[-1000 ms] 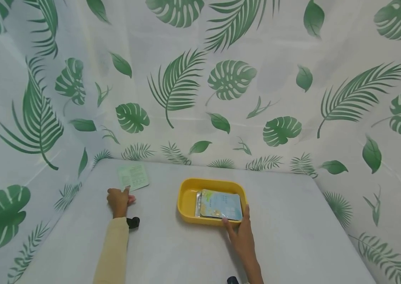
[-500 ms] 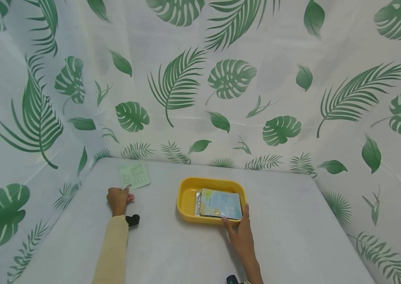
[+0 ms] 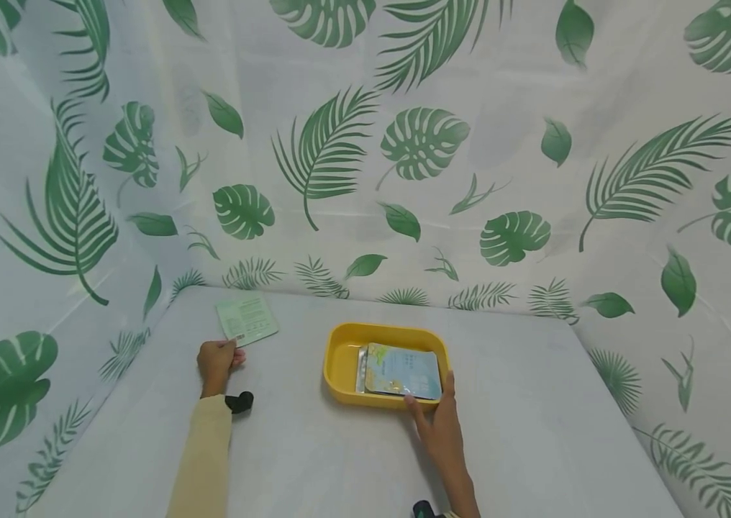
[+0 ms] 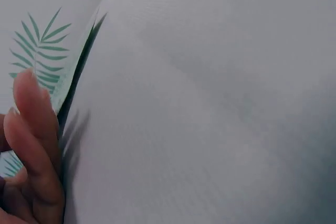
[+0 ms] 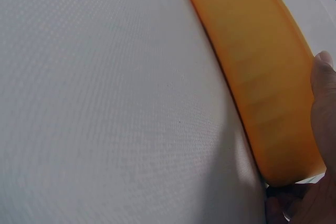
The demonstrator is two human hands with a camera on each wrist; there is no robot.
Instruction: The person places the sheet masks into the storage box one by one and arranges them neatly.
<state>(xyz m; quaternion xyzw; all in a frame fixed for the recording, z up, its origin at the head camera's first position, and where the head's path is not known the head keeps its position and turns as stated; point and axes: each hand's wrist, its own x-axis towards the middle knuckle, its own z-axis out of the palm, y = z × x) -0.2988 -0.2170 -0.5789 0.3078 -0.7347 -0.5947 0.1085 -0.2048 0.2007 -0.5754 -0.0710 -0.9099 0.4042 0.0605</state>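
At the far left of the table, a flat pale green packet (image 3: 249,319) with small print lies in the head view. My left hand (image 3: 215,365) pinches its near edge; in the left wrist view, fingers (image 4: 37,145) show curled beside a thin pale edge. A yellow plastic tray (image 3: 339,370) stands near the middle. With the thumb on its near side and fingers along its right end, my right hand (image 3: 439,428) grips that corner. Inside the tray, a light blue packet (image 3: 404,370) lies over a silvery one (image 3: 362,370). The thumb also shows against the tray wall (image 5: 257,77) in the right wrist view.
The white tabletop (image 3: 314,467) extends around the tray and both hands. Leaf-print sheeting (image 3: 430,237) rises behind the table and along both sides. A black wrist strap piece (image 3: 239,402) sits at the left sleeve's cuff.
The green packet has turned slightly and its right corner has shifted a little right and away, with the left hand still at its near edge. The right hand and tray stay put.
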